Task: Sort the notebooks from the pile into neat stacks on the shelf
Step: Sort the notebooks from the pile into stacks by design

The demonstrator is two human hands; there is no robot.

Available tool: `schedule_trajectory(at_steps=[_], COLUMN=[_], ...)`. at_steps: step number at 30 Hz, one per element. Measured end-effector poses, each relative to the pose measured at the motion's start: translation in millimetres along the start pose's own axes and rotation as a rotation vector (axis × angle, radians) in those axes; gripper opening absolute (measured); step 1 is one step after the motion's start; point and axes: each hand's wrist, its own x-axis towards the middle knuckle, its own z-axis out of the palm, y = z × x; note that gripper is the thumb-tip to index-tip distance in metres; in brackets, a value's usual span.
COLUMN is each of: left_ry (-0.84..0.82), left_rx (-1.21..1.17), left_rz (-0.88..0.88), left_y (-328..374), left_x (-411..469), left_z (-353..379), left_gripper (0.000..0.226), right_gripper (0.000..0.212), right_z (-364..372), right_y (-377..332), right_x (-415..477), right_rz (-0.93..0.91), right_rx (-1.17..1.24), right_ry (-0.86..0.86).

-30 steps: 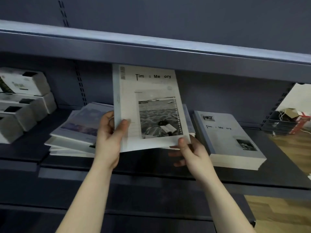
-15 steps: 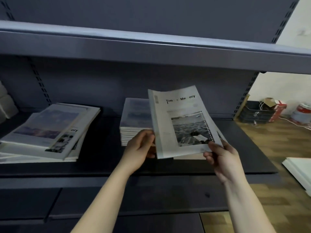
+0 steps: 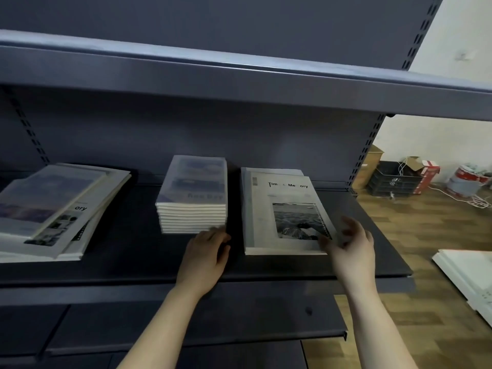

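On the dark shelf (image 3: 133,267) lie three groups of notebooks. At the left sits a loose, uneven pile (image 3: 53,211). In the middle stands a neat stack with a purple cover (image 3: 195,198). At the right a white "Time & Memory" notebook (image 3: 282,209) lies flat on top of a low stack. My left hand (image 3: 206,258) rests on the shelf in front of the middle stack, fingers loose. My right hand (image 3: 351,245) hovers blurred at the white notebook's front right corner, fingers spread, holding nothing.
An upper shelf board (image 3: 239,78) overhangs the notebooks. Right of the shelving, on the wooden floor (image 3: 426,227), stand a black crate (image 3: 394,179), cardboard boxes, a bucket (image 3: 466,179) and white cables. White panels (image 3: 471,275) lie at the far right.
The white notebook that both hands held tilted above the shelf now lies flat on the right stack. Both hands have let go of it. The view has shifted right.
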Motion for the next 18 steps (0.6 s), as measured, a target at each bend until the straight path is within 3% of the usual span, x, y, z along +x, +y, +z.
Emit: schedule_trajectory(at_steps=[1, 4, 7, 11, 18], left_ry=[-0.003, -0.002, 0.006, 0.024, 0.028], left_rx=[-0.002, -0.005, 0.004, 0.011, 0.021], left_rz=[-0.011, -0.023, -0.020, -0.012, -0.025], left_y=[-0.3, -1.1, 0.9, 2.7, 2.6], left_x=[-0.2, 0.1, -0.7, -2.3, -3.3], left_z=[0.1, -0.1, -0.5, -1.4, -0.6], left_gripper=[0.022, 0.020, 0.019, 0.020, 0.023], right_gripper=[0.053, 0.046, 0.050, 0.042, 0.041], right_z=[-1.1, 1.7, 2.9, 6.0, 17.5], right_y=[0.5, 5.2, 7.1, 10.4, 10.5], right_x=[0.1, 0.5, -2.4, 3.9, 19.4], right_rz=[-0.049, -0.227, -0.252, -0.330, -0.323], right_rx=[-0.025, -0.162, -0.268, -0.335, -0.282], right_ry=[0.005, -0.102, -0.166, -0.099, -0.107])
